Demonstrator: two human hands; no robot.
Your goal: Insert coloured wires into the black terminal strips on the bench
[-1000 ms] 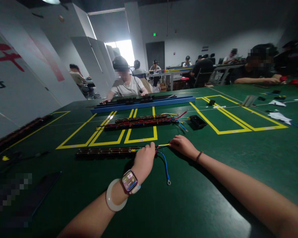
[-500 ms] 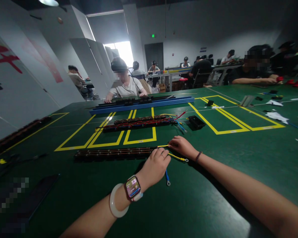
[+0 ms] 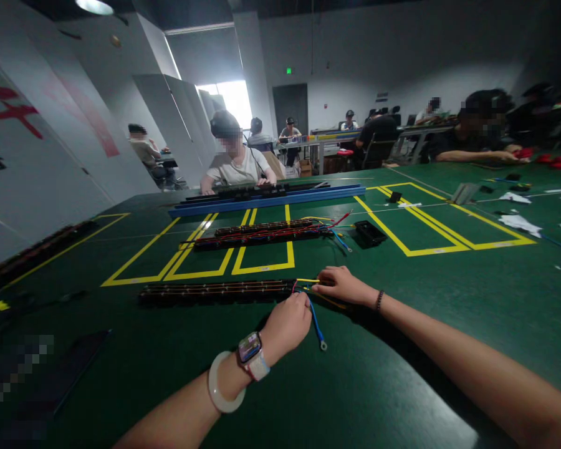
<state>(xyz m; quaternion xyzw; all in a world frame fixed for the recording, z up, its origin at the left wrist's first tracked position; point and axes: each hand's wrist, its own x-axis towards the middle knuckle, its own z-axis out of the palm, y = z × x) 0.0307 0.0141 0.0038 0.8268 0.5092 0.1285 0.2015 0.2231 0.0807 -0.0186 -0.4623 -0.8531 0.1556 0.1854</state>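
A long black strip (image 3: 215, 291) with thin orange lines along its top lies crosswise on the table. Yellow wires (image 3: 307, 280) and a blue wire (image 3: 316, 321) with a ring terminal come out of its right end, along with a short red one. My right hand (image 3: 346, 285) is closed around the yellow wires, a little beyond that end. Just below the strip's end, my left hand (image 3: 287, 321) has its fingers pinched together beside the blue wire; what lies between them is hidden. The ring terminal on the blue wire hangs free, right of my left hand.
Beyond the strip lie a red-wired strip (image 3: 262, 236) and a small black tray (image 3: 370, 233). A blue rail (image 3: 271, 202) stands before a co-worker (image 3: 238, 165). Yellow tape (image 3: 437, 251) marks the green table (image 3: 402, 380). A dark flat object (image 3: 81, 368) is at lower left.
My left hand has moved slightly left and down, uncovering the strip's end. My right hand has shifted a little down and right, now covering the yellow wire's ring terminal.
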